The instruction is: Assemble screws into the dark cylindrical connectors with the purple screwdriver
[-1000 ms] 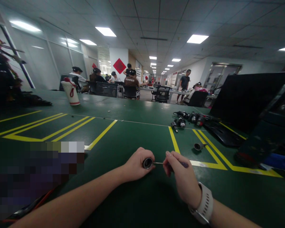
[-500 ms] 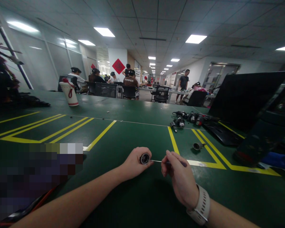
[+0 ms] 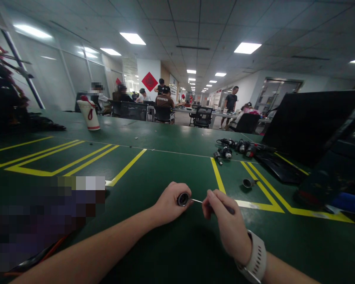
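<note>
My left hand (image 3: 172, 204) is closed around a dark cylindrical part (image 3: 183, 199) with its round hollow end facing me. My right hand (image 3: 225, 219), with a pale watch strap at the wrist, pinches a screwdriver (image 3: 197, 201). Its thin metal shaft points left and reaches the side of the cylindrical part by my left fingers; the tip is hidden there. Part of the dark handle shows past my right fingers. To the right of both hands, a small metal cup-shaped part (image 3: 247, 183) lies on its side on the green table (image 3: 171, 165).
Several dark machine parts (image 3: 226, 153) lie at the right, near a large black screen (image 3: 310, 126) and a dark bottle-like object (image 3: 316, 185). A white cup (image 3: 89, 115) stands at the back left. Yellow tape (image 3: 130, 165) marks the tabletop. People sit and stand beyond it.
The view has shifted slightly. Less of the screwdriver shaft shows between my hands, and my right hand has turned a little. Both hands keep their holds.
</note>
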`<state>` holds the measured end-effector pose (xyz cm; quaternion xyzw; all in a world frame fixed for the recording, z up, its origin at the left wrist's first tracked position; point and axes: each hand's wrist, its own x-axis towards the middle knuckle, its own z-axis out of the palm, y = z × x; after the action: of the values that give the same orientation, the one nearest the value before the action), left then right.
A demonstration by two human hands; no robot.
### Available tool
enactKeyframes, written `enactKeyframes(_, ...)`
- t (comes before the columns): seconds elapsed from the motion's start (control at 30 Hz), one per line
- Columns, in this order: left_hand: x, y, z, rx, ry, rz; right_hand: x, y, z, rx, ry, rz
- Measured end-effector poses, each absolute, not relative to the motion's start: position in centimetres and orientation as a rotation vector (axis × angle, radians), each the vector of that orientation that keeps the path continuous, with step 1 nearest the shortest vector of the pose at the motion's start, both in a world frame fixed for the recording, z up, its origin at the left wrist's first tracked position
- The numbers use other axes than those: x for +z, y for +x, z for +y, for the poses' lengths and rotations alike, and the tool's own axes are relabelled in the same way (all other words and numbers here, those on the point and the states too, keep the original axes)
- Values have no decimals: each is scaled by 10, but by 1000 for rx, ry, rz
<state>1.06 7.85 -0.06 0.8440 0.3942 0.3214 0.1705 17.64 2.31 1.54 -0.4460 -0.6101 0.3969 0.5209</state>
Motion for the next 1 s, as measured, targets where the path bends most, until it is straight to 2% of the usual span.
enactKeyframes(0.13, 3, 11, 77, 904, 2386, 1132, 14, 173, 27, 1270, -1029, -1146)
enactKeyframes(0.27, 5, 11, 77, 902, 2374, 1132, 13, 171, 29, 1359, -982, -995)
enactKeyframes(0.53, -1, 9, 79, 901, 2421, 1137, 19, 176, 21, 913, -1074, -1557)
enactKeyframes(0.63, -1, 10, 78, 887, 2447, 1104, 19, 177, 21, 891, -1078, -1602)
enactKeyframes(0.83, 3, 10, 75, 873, 2448, 1052, 15, 175, 32, 1254, -993, -1139)
enactKeyframes(1.0, 4, 10, 76, 890, 2406, 1073, 16, 172, 33, 1423, -969, -864)
